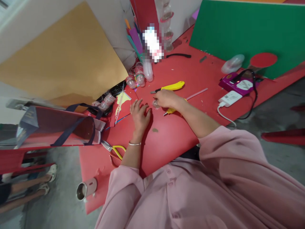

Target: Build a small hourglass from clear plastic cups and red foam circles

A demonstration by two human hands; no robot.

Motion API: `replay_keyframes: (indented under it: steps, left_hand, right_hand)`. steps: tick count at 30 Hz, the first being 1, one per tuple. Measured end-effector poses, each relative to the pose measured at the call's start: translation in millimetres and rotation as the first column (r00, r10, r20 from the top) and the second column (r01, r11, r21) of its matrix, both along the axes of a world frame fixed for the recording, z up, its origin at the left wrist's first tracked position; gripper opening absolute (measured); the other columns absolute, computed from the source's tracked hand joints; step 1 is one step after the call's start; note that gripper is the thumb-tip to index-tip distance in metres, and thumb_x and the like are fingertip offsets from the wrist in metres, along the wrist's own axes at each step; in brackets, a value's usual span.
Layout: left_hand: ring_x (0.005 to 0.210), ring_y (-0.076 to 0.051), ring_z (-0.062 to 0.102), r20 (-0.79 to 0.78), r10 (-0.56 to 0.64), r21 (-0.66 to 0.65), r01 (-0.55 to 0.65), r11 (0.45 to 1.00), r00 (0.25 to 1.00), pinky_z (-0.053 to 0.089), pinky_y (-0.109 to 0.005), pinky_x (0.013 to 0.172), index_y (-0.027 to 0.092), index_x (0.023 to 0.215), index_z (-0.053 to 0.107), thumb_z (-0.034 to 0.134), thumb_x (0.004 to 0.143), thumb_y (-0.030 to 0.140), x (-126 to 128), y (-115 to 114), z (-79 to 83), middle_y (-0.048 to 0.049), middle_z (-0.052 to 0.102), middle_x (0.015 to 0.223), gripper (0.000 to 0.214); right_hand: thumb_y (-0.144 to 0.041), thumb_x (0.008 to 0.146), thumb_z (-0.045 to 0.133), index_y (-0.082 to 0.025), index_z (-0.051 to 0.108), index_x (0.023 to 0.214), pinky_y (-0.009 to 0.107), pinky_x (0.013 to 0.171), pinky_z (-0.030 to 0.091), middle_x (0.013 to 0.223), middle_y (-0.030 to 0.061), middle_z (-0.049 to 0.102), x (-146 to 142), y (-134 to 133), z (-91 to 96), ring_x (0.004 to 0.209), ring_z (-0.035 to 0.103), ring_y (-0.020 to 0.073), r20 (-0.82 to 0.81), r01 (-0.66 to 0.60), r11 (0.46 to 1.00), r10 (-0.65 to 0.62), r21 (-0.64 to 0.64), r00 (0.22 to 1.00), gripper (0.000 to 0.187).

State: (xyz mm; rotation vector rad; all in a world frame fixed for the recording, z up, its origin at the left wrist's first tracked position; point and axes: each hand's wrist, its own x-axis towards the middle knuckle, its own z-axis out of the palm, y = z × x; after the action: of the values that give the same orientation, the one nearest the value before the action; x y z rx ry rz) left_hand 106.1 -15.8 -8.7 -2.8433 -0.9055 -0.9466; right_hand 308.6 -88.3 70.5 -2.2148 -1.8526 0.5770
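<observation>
My right hand (164, 98) is closed with its fingertips at a small clear plastic cup (156, 105), which rests on the red tabletop (171, 133). Palm down, my left hand (140, 117) lies to the left of the cup with its fingers spread and holds nothing. Just beyond my right hand is a yellow utility knife (173, 86), blade out to the left. A yellow glue gun (171, 111) lies partly hidden under my right forearm; a pale glue stick (197, 93) shows on the arm's far side.
Scissors (115, 151) and a mug (87, 189) stand nearer on the left. Stacked plastic cups (139, 74) and coloured paper (124, 106) lie at the back left. A purple power strip (235, 83) with cables is at right. A bag (62, 127) lies at the left edge.
</observation>
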Motion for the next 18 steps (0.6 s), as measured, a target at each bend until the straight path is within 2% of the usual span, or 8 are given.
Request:
replay_keyframes:
  steps: [4,8,12,18]
  left_hand:
    - [0.147,-0.034,0.050,-0.005,0.032,0.057,-0.032,0.998,0.999,0.042,-0.067,0.116,0.023,0.091,0.069,0.067,0.098,0.038,-4,5,-6.3,-0.0139,0.064,0.147,0.016]
    - [0.145,-0.032,0.052,0.075,0.019,-0.025,-0.017,1.000,0.997,0.038,-0.065,0.121,0.024,0.091,0.073,0.067,0.098,0.036,-6,7,-9.6,-0.0103,0.068,0.144,0.015]
    - [0.142,-0.031,0.054,0.183,0.011,-0.107,0.009,0.994,0.983,0.039,-0.059,0.121,0.024,0.089,0.075,0.066,0.097,0.029,-5,9,-12.5,-0.0090,0.071,0.140,0.013]
    - [0.147,-0.030,0.049,0.207,0.000,-0.142,0.030,0.989,0.978,0.036,-0.057,0.123,0.023,0.090,0.073,0.064,0.098,0.029,-4,7,-12.6,-0.0111,0.067,0.144,0.013]
  right_hand:
    - [-0.024,0.098,0.052,-0.012,0.076,0.123,0.042,0.088,0.050,0.124,0.0246,0.075,-2,-2,0.5,0.114,0.070,0.0369,0.011,0.005,1.000,-0.005,0.004,1.000,0.037]
    - [-0.025,0.100,0.051,-0.012,0.077,0.122,0.041,0.088,0.050,0.122,0.0245,0.076,-4,-5,1.1,0.114,0.071,0.0363,0.008,0.020,1.000,-0.020,-0.004,1.000,0.037]
    - [-0.027,0.101,0.050,-0.012,0.077,0.123,0.040,0.088,0.050,0.122,0.0243,0.076,-5,-7,1.8,0.114,0.071,0.0360,0.009,0.025,1.000,-0.025,-0.010,1.000,0.038]
    - [-0.026,0.100,0.048,-0.011,0.077,0.122,0.040,0.083,0.049,0.119,0.0249,0.077,-5,-8,1.4,0.111,0.072,0.0373,0.030,0.013,1.000,-0.013,0.003,0.999,0.039]
